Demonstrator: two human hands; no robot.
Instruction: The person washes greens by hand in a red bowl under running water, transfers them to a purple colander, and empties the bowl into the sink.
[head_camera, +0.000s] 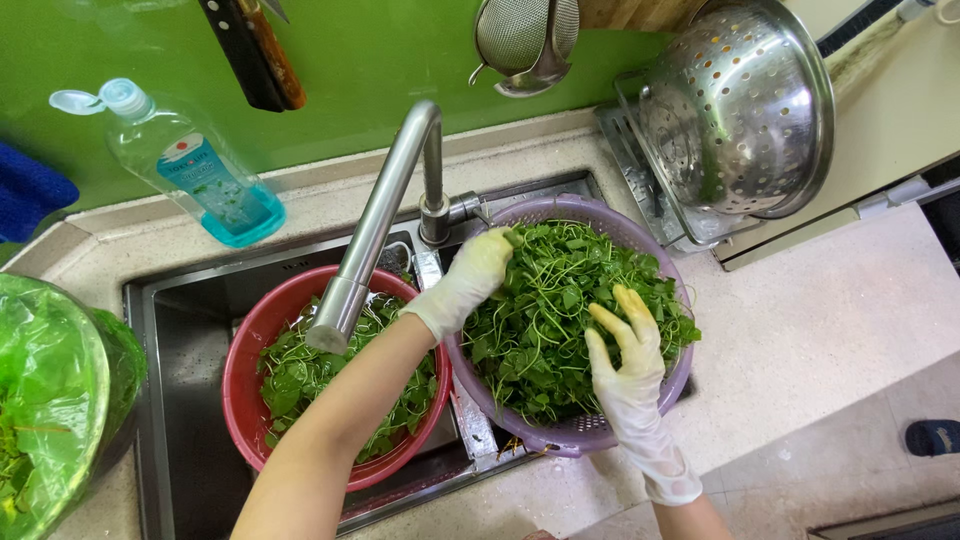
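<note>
Head view, looking down on a kitchen sink (180, 400). Left hand (478, 272), in a pale glove, rests with curled fingers on the far edge of the leafy greens (550, 330) heaped in a purple colander basket (590, 432); whether it pinches any stems cannot be told. Right hand (628, 362), also gloved, lies fingers spread on the near right side of the same greens, gripping nothing. The basket sits at the sink's right end, touching a red basin (250, 340) holding more greens in water. A steel faucet (375, 225) arches over the basin. Behind: a dish-soap bottle (190, 165) and a tilted steel colander (740, 110). At far left, a green plastic bag (50, 390).
</note>
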